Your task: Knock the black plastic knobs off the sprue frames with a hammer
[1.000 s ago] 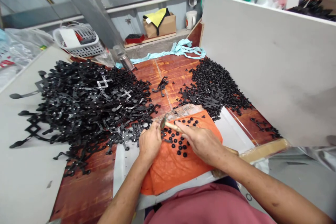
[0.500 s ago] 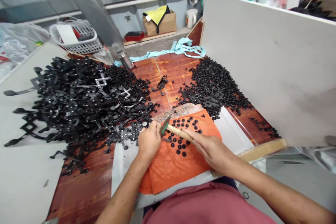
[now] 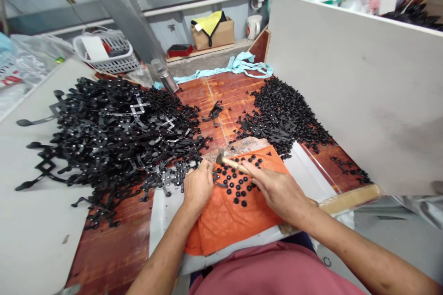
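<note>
Hammer [image 3: 231, 163] sits in the closed grip of my right hand [image 3: 277, 191], its head low over the orange cloth [image 3: 224, 221] among black caps [image 3: 238, 185]; my left hand [image 3: 198, 186] has its grip curled shut at the cloth's edge.

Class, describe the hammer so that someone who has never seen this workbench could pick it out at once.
Find the red-brown bench, then the orange cloth at its near edge. Over the small black caps on it, the right hand holds the hammer: the only pale wooden handle with a metal head among black parts.
</note>
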`<state>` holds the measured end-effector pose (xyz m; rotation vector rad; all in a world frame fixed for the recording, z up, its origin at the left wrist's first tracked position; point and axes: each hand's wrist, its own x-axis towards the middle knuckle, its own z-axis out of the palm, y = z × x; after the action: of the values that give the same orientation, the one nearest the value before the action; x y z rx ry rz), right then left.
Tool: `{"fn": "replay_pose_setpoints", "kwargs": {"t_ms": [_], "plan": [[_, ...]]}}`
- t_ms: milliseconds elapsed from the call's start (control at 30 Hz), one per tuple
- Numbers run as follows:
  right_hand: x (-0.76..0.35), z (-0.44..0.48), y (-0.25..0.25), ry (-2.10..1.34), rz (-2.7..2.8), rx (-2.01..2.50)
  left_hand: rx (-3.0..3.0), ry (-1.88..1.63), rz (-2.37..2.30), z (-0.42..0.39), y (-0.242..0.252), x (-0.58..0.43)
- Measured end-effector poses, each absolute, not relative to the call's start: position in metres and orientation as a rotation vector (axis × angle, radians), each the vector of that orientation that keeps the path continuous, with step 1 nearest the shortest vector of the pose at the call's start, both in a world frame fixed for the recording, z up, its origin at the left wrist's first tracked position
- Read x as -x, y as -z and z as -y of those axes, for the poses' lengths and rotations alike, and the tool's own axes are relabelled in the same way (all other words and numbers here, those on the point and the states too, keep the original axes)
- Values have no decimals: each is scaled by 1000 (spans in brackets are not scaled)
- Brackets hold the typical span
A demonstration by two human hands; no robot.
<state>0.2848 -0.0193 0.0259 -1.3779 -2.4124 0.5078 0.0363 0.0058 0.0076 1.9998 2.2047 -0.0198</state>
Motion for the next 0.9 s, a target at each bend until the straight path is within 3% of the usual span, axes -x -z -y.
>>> {"fn": "replay_pose_setpoints", "kwargs": {"t_ms": [267, 433, 567, 900], "plan": [[-280, 14, -34, -573, 2409, 1384, -1973, -31, -2201, -6, -7, -37], [-300, 8, -42, -629, 2065, 1426, -1741, -575, -1827, -4, -20, -16], [-320, 11, -39, -769, 1994, 1526, -1664, -721, -1563, -4, -28, 1], [-331, 27, -16, -939, 1933, 1535, -1759, -811, -1818, -13, -11, -23]]}}
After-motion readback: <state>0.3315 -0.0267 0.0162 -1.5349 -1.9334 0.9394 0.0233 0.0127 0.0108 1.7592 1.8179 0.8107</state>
